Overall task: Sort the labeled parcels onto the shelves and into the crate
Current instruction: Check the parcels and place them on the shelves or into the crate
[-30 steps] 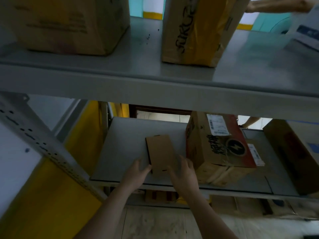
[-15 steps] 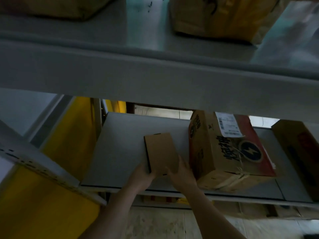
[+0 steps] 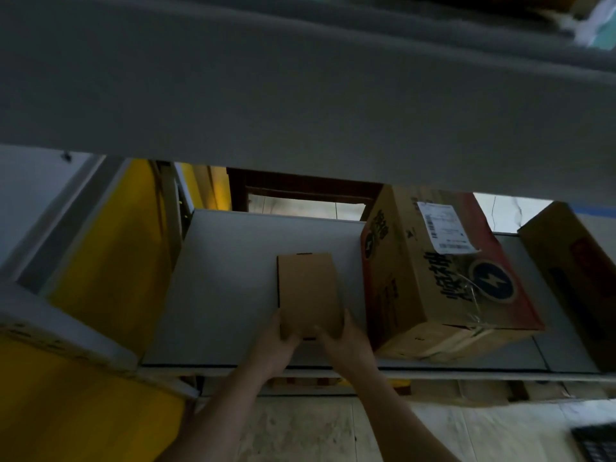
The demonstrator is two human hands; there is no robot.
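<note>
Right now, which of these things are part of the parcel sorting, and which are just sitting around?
Part of the job:
small plain box, gripped by the left hand and right hand
grey shelf it rests on
large labeled box beside it
brown box at far right

Just lying about:
yellow panel
dark keyboard-like thing on the floor

A grey shelf is seen mid-frame; a small plain carton lies at centre, a large printed box beside it, another box at far right.
</note>
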